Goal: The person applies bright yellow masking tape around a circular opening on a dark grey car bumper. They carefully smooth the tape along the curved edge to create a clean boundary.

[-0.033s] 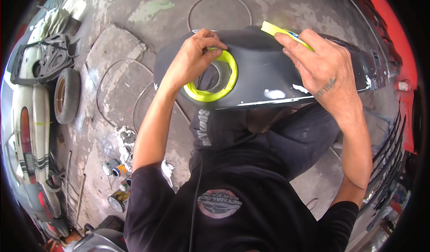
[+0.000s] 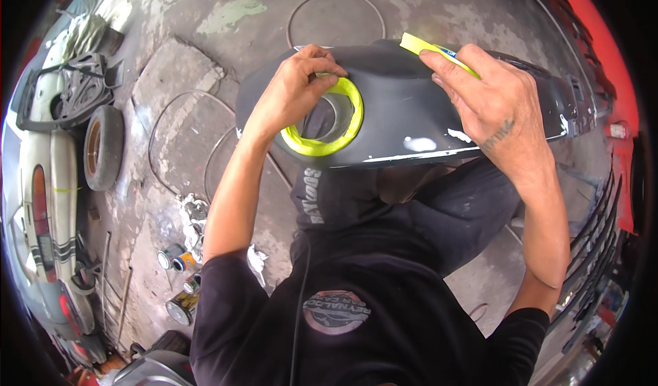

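A dark grey car bumper lies across my lap, with white scuffed patches along its near edge. Yellow masking tape rings a round opening at its left end. At the top of that ring, my left hand has thumb and fingertips pinched together on the tape. Farther right, my right hand grips a roll of yellow masking tape with a blue inner core, held above the bumper and seen nearly edge-on. The left fingertips partly cover the tape beneath them.
Several small paint cans stand on the stained concrete floor at lower left. Beyond them are a tyre and pale bumper parts. A hose loops across the floor. Black slatted parts and a red panel line the right side.
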The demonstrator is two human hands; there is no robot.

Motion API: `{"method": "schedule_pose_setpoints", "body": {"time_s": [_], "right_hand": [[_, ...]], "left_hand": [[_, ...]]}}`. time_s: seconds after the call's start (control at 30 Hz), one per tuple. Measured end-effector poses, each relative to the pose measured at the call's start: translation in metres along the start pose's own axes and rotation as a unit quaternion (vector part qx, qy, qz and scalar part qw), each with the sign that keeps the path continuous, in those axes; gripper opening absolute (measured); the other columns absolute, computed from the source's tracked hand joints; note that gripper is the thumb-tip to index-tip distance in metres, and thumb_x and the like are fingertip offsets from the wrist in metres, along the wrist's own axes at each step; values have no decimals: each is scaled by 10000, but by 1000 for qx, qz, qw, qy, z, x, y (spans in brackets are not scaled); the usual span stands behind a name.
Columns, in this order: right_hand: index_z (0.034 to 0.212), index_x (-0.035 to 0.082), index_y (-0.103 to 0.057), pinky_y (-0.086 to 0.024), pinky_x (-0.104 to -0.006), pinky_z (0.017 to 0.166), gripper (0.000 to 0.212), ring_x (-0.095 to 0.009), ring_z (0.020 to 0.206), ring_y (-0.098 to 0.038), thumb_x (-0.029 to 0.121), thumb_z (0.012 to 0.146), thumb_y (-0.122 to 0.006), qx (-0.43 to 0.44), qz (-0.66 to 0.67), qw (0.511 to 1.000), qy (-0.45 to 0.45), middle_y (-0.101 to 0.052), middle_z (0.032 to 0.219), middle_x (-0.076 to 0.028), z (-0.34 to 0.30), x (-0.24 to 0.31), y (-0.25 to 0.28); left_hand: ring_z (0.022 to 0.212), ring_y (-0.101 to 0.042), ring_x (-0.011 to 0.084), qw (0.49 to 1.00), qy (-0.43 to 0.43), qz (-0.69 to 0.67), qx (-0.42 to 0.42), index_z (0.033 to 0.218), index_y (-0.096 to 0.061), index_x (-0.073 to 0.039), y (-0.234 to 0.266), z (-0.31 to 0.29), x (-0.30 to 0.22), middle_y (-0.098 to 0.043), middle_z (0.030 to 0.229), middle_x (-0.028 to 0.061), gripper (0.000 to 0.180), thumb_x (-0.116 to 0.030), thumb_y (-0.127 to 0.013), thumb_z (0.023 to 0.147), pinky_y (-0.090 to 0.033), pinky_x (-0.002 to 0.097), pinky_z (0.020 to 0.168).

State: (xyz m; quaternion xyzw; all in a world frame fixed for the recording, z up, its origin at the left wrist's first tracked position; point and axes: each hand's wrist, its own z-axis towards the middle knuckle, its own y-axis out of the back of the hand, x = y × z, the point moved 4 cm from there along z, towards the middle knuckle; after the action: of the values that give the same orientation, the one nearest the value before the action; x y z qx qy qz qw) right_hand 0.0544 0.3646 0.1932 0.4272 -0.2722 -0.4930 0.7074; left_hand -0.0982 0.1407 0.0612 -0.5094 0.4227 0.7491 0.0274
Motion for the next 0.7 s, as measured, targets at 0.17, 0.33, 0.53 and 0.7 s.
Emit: {"method": "schedule_pose_setpoints", "body": {"time_s": [0.17,0.33,0.53,0.7], "right_hand": [[1192,107,-805,-510,-421,566,294,-293,651,-631,70,901,-808,-11,30,999,-22,-589,812,-86,1,-1,7],[1177,77,-810,-486,-403,585,295,-291,644,-606,44,885,-824,-31,124,991,-42,-597,807,-86,5,-4,2],[1203,21,-796,-425,-352,583,278,-196,614,-546,1,926,-792,-34,220,971,-82,-578,747,-91,5,-8,7],[1260,6,-784,-421,-289,635,279,-135,689,-537,26,983,-761,5,249,961,-119,-609,808,-68,7,-10,3]], "left_hand": [[968,-713,195,991,52,-92,-81,1081,-821,12,14,1,17,-731,1148,86,183,-129,-816,965,-563,344,855],[817,-654,124,981,150,-110,-60,950,-817,11,-2,7,19,-715,882,48,246,-195,-929,876,-515,308,722],[782,-625,108,973,183,-134,-50,999,-821,-2,2,4,50,-707,895,30,247,-190,-926,876,-506,299,682],[781,-622,124,994,33,-92,-53,1064,-815,-13,0,-6,41,-716,993,27,209,-108,-875,888,-522,307,720]]}}
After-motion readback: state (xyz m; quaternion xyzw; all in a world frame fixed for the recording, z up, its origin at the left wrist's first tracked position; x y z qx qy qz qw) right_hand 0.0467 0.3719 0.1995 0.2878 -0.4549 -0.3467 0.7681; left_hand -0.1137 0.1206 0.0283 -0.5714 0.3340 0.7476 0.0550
